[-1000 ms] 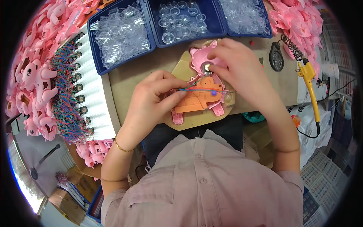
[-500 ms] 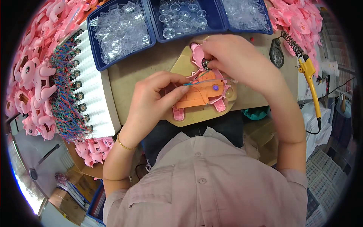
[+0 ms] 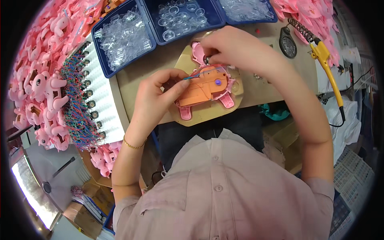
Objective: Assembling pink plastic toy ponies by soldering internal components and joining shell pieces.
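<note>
A pink toy animal half-shell (image 3: 197, 53) lies on a tan shaped board (image 3: 208, 115) at the table's near edge. In its body sits an orange plastic box (image 3: 193, 95) with a small purple knob (image 3: 218, 82). Thin red and blue wires (image 3: 197, 75) run across the top of the box. My left hand (image 3: 160, 90) pinches these wires between thumb and forefinger at the box's left side. Over the shell's head end, my right hand (image 3: 230, 46) has its fingers closed on a small round dark part (image 3: 207, 60), mostly hidden by the fingertips; it resembles a speaker.
Blue bins (image 3: 153, 40) of clear plastic parts stand behind the board. To the left, wired round speakers (image 3: 91, 104) line a white foam rack (image 3: 110, 96) beside piled pink toys (image 3: 48, 88). A yellow soldering iron (image 3: 329, 72) rests in a coiled holder at right.
The whole view has shifted slightly, so the table sits a little farther left and up. Both hands keep nearly the same places on the toy; less of the round part shows under my right fingers.
</note>
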A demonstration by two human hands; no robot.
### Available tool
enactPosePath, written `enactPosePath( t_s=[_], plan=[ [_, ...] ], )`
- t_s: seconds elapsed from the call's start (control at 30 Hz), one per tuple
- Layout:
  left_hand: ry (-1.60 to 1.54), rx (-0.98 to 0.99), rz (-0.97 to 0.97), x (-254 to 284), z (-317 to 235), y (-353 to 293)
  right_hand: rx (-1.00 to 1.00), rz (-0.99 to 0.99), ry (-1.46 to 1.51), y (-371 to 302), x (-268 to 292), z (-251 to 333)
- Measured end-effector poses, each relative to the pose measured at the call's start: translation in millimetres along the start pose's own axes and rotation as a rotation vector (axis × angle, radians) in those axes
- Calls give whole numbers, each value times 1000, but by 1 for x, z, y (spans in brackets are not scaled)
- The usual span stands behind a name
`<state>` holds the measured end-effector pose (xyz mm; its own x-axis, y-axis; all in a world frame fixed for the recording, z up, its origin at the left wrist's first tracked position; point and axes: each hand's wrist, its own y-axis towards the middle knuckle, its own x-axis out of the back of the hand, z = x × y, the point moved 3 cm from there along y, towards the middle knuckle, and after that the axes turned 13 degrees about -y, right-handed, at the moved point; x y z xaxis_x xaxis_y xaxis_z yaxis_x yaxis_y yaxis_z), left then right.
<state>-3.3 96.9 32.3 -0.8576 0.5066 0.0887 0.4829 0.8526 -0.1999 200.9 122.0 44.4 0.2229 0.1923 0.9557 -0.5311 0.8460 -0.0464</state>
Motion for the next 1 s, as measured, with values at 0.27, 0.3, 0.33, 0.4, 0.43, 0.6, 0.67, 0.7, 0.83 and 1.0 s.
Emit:
enactPosePath(
  t_s=[0.27,0.3,0.33,0.4,0.43,0.6,0.67,0.7,0.83,1.0],
  plan=[
    [-30,28,-16,0,4,-1,-12,227,9,19,6,2],
    [-36,31,-17,2,4,0,-38,311,-6,21,4,3],
    [-36,34,7,3,4,0,-38,317,-8,21,1,3],
    [-40,39,25,6,3,0,0,237,0,21,-2,5],
    [-35,11,33,6,1,0,2,241,-2,20,-2,5],
    [-46,21,59,6,-2,2,1,179,14,17,1,8],
    [-23,56,53,5,-3,3,1,212,6,15,3,2],
    [-20,49,54,4,-2,3,6,251,-4,13,4,-1],
    [-1,-6,14,1,-6,-2,-129,46,349,-10,14,9],
    [97,-157,-17,-4,-3,-8,-92,46,380,-36,16,35]
  ],
)
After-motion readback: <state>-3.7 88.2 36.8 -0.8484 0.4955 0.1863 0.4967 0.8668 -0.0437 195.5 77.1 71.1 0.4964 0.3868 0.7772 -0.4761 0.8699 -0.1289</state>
